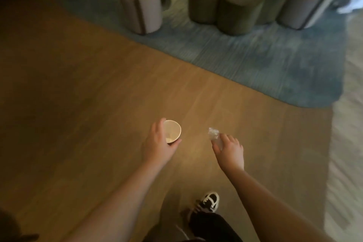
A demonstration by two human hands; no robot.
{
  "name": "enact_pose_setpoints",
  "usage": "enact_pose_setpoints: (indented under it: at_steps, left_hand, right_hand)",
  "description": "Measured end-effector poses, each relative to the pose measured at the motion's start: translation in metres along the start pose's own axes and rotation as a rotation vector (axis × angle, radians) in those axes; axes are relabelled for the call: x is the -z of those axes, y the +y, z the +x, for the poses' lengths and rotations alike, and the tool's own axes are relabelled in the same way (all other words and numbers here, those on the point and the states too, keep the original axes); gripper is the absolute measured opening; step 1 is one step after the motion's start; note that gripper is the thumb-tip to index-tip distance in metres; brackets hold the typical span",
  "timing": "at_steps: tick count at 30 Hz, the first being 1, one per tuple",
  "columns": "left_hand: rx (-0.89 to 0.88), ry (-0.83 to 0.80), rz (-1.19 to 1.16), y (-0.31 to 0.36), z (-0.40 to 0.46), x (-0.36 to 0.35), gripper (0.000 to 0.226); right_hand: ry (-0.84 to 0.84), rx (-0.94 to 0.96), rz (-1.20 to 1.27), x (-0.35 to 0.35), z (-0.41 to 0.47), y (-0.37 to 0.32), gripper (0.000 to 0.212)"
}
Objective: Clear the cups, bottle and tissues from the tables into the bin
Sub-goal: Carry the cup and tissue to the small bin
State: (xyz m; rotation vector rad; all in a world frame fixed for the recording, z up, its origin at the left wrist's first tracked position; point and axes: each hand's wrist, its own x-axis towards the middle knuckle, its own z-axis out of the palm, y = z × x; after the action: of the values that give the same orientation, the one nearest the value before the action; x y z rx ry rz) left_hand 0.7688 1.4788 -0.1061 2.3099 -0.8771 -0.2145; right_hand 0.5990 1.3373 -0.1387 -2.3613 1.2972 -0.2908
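My left hand (157, 143) grips a paper cup (172, 131) from the side; the cup's open mouth faces up and right, and it looks nearly empty. My right hand (229, 149) holds a crumpled clear plastic bottle (214, 135), which sticks out past the fingers toward the upper left. Both arms stretch forward over a wooden floor. The frame is motion-blurred. No bin and no tissues are in view.
A blue rug (265, 65) covers the floor ahead and right. On it stand olive round stools (239, 10) and pale grey stools (143, 10) (302, 4). My black-and-white shoe (210, 200) and dark trouser leg are below. Lighter flooring (345, 143) runs along the right edge.
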Motion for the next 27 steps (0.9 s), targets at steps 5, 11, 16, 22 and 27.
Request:
enact_pose_setpoints:
  at_steps: [5, 11, 16, 22, 27]
  left_hand:
    - [-0.167, -0.074, 0.064, 0.110, 0.071, -0.091, 0.079]
    - [-0.290, -0.217, -0.009, 0.211, 0.135, -0.179, 0.080]
    - [-0.366, -0.280, -0.023, 0.280, 0.192, -0.251, 0.081]
    - [-0.439, -0.314, 0.005, 0.362, 0.287, -0.344, 0.083]
    - [-0.513, -0.333, 0.064, 0.457, 0.394, -0.419, 0.080]
  right_hand:
    - [0.110, -0.206, 0.026, 0.063, 0.063, 0.097, 0.023]
    - [0.202, -0.384, 0.039, 0.124, 0.115, 0.176, 0.023]
    - [0.230, -0.463, 0.044, 0.159, 0.175, 0.235, 0.024]
    - [0.309, -0.476, 0.028, 0.186, 0.295, 0.315, 0.028]
    - [0.331, -0.472, 0.005, 0.223, 0.433, 0.389, 0.027]
